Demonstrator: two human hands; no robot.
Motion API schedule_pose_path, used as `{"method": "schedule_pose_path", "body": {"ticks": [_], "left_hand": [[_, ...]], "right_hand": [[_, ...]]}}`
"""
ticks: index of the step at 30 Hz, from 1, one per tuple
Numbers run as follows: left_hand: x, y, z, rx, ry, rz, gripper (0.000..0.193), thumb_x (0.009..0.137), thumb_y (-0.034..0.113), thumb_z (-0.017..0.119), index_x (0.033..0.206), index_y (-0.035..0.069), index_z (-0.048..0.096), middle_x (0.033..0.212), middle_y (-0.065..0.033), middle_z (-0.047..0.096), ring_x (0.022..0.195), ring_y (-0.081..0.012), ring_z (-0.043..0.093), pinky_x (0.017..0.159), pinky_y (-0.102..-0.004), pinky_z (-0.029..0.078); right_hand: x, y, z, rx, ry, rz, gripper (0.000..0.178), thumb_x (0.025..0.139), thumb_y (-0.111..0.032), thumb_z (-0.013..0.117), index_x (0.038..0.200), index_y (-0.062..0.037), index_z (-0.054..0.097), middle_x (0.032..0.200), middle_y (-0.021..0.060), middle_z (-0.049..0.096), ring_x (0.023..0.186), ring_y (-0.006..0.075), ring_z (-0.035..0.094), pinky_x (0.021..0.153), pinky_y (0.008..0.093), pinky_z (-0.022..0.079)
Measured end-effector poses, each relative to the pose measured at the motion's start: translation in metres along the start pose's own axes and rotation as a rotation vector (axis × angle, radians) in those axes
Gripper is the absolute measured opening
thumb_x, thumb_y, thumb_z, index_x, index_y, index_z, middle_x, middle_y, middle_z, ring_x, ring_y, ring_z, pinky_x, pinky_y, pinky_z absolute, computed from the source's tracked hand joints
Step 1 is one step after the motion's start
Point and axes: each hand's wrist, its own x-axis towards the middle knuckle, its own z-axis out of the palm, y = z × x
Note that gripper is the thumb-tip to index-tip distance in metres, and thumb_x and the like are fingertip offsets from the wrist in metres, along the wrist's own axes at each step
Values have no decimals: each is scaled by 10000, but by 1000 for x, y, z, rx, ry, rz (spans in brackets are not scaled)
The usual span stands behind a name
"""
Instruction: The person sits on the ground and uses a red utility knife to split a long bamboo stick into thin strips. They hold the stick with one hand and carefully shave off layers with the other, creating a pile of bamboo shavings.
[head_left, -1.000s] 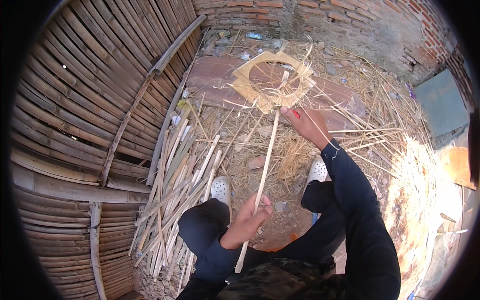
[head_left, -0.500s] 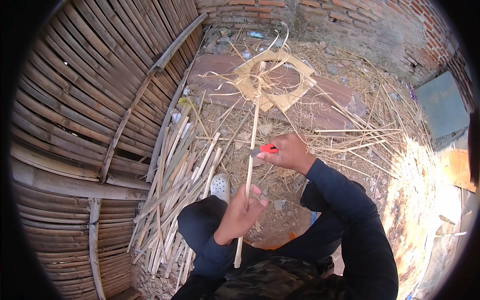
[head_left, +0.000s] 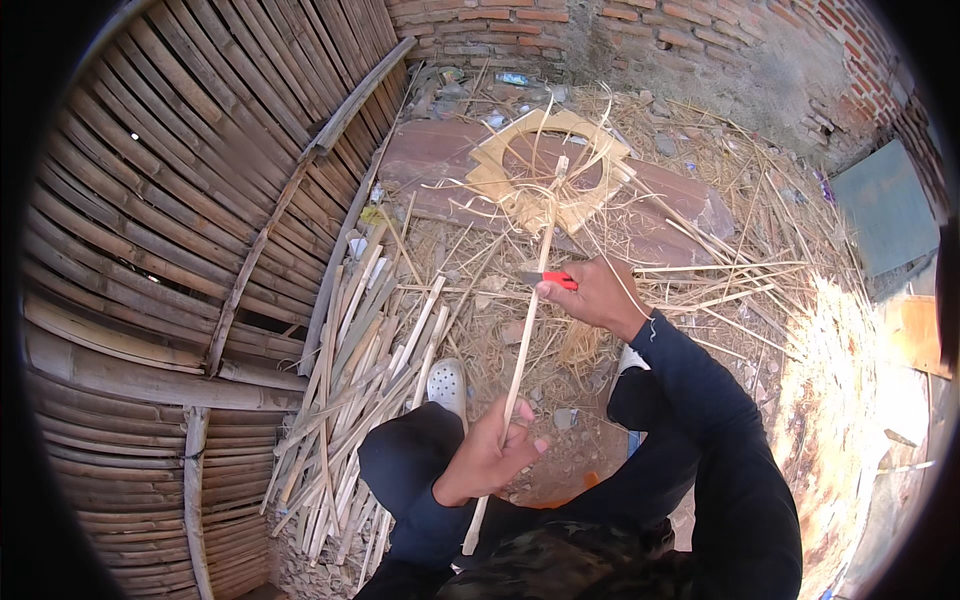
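My left hand point(head_left: 493, 452) is closed round the lower part of a long pale bamboo strip point(head_left: 527, 345), which slants up and away from my lap. Thin curled shavings point(head_left: 555, 205) hang from the strip's far end. Closed on a red-handled knife point(head_left: 556, 279), my right hand point(head_left: 600, 296) keeps its blade against the strip about midway along. Part of the handle is hidden in my fingers. Beyond the strip's far end lies a flat pale board with a round hole point(head_left: 490, 165), strewn with shavings.
A pile of bamboo strips point(head_left: 350, 390) lies by my left leg, beside a slatted bamboo wall point(head_left: 150, 200). The holed board rests on a brown panel point(head_left: 420, 160). Behind it rises a brick wall point(head_left: 690, 50). Loose strips point(head_left: 720, 275) and shavings cover the ground at the right.
The strip's far end has swung right and toward me, with its shavings. My right hand and the knife have moved slightly right; my left hand has shifted a little right and nearer me.
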Motion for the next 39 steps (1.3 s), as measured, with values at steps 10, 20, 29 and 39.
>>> {"method": "schedule_pose_path", "body": {"ticks": [10,20,29,39], "left_hand": [[6,3,0,374,202,57,340,837,89,692,1025,59,409,503,58,291,436,-40,261,445,-241,229],[8,10,4,404,162,34,283,849,23,653,1000,57,415,527,85,288,471,-9,245,462,-213,214],[4,5,3,380,130,39,323,840,83,686,1009,62,412,501,61,305,439,-46,268,450,-242,238],[5,1,20,332,16,60,282,862,23,635,1016,65,403,559,69,287,489,-24,252,471,-223,216]], "right_hand": [[-11,-16,14,-10,4,-205,588,771,-699,577,637,-137,685,527,73,605,472,262,613,426,364,453],[5,5,11,1,51,-113,659,809,-685,545,628,-63,664,471,118,551,462,310,590,461,415,471],[-2,1,8,27,14,-38,657,813,-694,521,684,-72,688,529,127,591,522,311,618,508,407,488],[45,95,-6,-230,76,409,571,849,-604,487,843,-80,714,811,175,680,800,336,660,695,447,500]]}}
